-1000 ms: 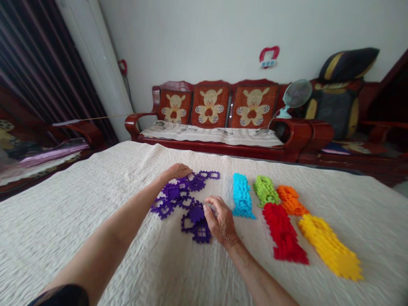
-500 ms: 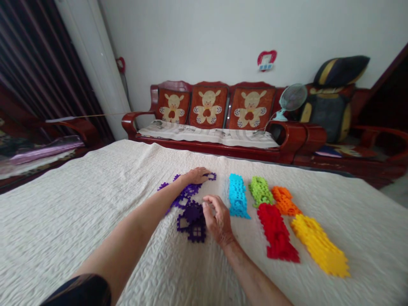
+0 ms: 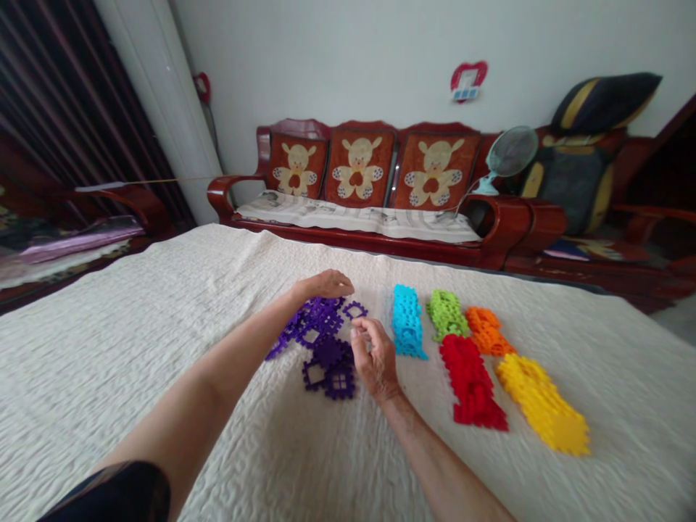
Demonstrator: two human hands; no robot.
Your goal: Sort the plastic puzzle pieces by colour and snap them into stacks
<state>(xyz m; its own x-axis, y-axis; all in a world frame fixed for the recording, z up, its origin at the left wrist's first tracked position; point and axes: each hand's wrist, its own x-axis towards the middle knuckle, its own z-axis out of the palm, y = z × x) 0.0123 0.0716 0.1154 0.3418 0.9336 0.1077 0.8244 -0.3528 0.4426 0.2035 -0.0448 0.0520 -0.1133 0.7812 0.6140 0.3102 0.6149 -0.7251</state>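
Purple interlocking plastic pieces [image 3: 318,319] with toothed edges lie in a loose pile on the cream quilted cover [image 3: 250,428]. My left hand [image 3: 329,283] is over the far side of the pile, fingers stretched out, with nothing visible in it. A purple frame-shaped piece [image 3: 355,310] lies just right of the pile, between my two hands. My right hand [image 3: 375,359] is beside the nearer, darker purple pieces [image 3: 333,370]. Its fingers are loosely bent, the thumb slightly apart, and I see nothing held there.
Right of my right hand are sorted groups of similar pieces: blue [image 3: 407,322], green [image 3: 446,313], orange [image 3: 488,331], red [image 3: 472,384] and yellow [image 3: 544,406]. Beyond the cover's far edge stands a wooden sofa [image 3: 348,245] with bear cushions and a small fan [image 3: 511,152].
My left hand has moved off the single purple frame piece and back over the pile. That piece is now nearer to me. My right hand has barely moved; the view has tilted slightly down.
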